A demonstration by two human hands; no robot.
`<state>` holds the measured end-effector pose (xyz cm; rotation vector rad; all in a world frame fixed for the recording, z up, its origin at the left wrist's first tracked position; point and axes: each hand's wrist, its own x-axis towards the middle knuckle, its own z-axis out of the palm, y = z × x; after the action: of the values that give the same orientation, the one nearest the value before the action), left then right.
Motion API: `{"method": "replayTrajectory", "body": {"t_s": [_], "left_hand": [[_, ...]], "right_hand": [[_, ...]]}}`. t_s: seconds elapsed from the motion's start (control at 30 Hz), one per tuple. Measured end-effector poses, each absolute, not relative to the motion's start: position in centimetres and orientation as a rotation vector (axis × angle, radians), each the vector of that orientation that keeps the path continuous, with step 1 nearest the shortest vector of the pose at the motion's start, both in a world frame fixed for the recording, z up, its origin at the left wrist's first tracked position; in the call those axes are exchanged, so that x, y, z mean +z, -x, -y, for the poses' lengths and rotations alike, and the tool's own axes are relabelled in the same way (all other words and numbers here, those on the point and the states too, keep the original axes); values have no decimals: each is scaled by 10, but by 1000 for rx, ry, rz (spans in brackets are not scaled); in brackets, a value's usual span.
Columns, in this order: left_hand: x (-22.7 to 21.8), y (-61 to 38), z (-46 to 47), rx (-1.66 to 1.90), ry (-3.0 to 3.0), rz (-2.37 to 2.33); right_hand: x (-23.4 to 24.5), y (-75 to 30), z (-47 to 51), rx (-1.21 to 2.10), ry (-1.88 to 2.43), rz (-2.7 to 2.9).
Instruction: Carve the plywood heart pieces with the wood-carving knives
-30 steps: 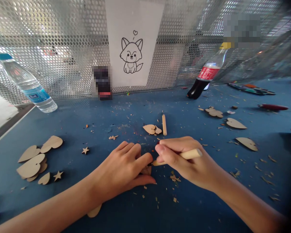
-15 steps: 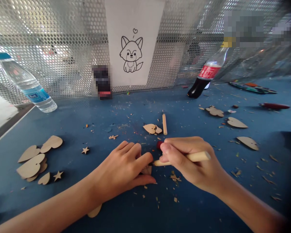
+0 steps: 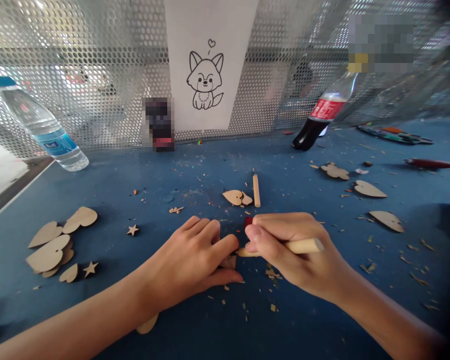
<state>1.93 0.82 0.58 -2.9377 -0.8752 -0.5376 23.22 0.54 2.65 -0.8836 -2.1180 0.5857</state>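
While the left hand (image 3: 202, 252) lies low over the bench (image 3: 108, 185), its thumb and forefinger grasp a small wooden piece (image 3: 230, 262), mostly hidden by the fingers. The right hand (image 3: 290, 245) grips a pale wooden stick (image 3: 303, 246) like a pencil, its blunt end slanting out past the knuckles and its dark tip at the wooden piece, beside the left forefinger; whether the tip touches the wood is hard to tell. A dark red thing (image 3: 248, 220) shows at the right fingertips, largely covered.

Just beyond the hands, a wooden heart (image 3: 232, 197) lies beside a short stick (image 3: 256, 191). Further left are overlapping hearts (image 3: 48, 254), with a smaller heart (image 3: 69, 273) and a star (image 3: 90, 269) near them; another star (image 3: 133, 230) lies nearer the left hand. Wood scraps (image 3: 273, 307) are scattered in front of the right hand.

At the back, a sheet of paper (image 3: 210, 25) with a line drawing of a fox-like animal stands against a perforated metal panel (image 3: 108, 30). A water bottle (image 3: 58, 142) stands at the left, and a cola bottle (image 3: 327, 110) at the right; both look tilted in this view.
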Motion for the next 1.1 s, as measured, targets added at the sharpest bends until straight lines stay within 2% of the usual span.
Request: {"method": "replayTrajectory", "body": {"t_s": [0.3,0.87,1.1], "left_hand": [[4,-19,-9,-548,2951,895],[6,-20,-7,-519,2966,934],[12,-19,-6,-411,2954,1010]], "right_hand": [[26,-231,-6,685,880,2179],[22,-228,-4,607,865,1896],[12,-236,-7,805,758,1395]]}}
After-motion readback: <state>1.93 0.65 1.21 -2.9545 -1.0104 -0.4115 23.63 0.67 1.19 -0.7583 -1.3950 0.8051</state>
